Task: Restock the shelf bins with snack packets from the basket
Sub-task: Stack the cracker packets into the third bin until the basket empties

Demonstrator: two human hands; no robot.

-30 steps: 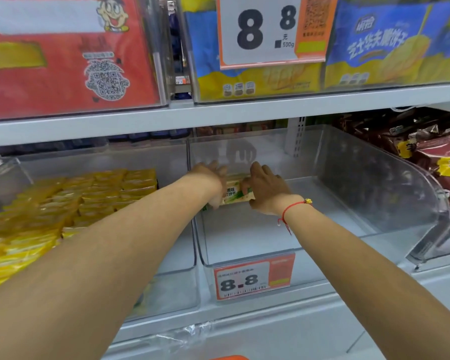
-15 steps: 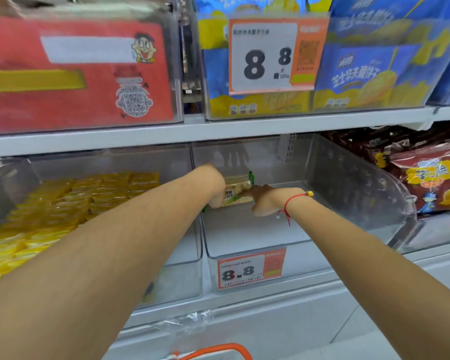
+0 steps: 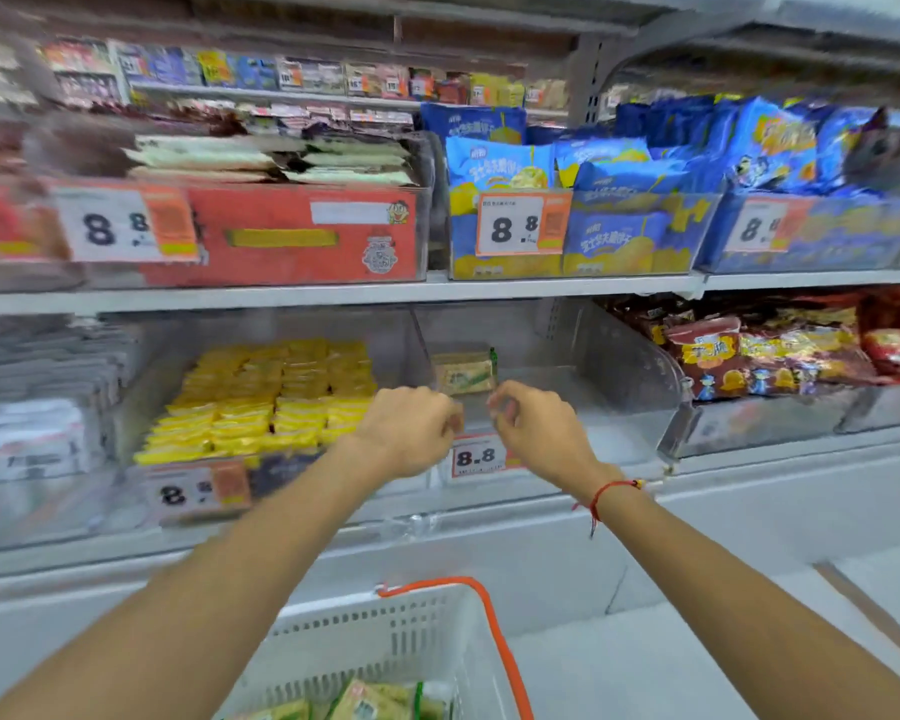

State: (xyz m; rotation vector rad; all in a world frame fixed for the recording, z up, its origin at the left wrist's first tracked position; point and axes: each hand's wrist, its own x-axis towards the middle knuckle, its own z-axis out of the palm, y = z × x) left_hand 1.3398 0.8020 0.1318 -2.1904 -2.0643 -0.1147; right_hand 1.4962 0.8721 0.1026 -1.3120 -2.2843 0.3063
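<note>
Both hands, left hand (image 3: 409, 433) and right hand (image 3: 533, 431), loosely curled, holding nothing, in front of clear bin (image 3: 619, 366). Stocked snack packets (image 3: 463, 374) stand at bin's rear-left. Remaining packets (image 3: 372, 701) lie below hands in white basket (image 3: 385, 631) (orange handle), roughly equidistant from both.

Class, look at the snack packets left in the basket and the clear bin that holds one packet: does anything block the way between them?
Nothing visible does. The clear bin is open at the top, and both hands hover empty in front of it, above the basket and its packets.
</note>
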